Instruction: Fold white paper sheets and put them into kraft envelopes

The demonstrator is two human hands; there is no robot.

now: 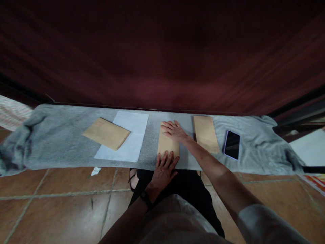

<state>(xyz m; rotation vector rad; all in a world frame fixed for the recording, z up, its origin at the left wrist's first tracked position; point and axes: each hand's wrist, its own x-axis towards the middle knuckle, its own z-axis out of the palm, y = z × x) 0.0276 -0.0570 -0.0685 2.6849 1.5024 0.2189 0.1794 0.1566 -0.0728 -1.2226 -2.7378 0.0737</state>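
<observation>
A brown envelope lies upright on the grey cloth in front of me. My left hand rests flat on its near end, fingers spread. My right hand lies flat on its far end, fingers stretched out. Both hands press on the envelope and grip nothing.
A second brown envelope lies just right of my right arm, and a dark phone beyond it. To the left, a third brown envelope overlaps a white sheet. A dark red curtain hangs behind. Brown floor tiles below.
</observation>
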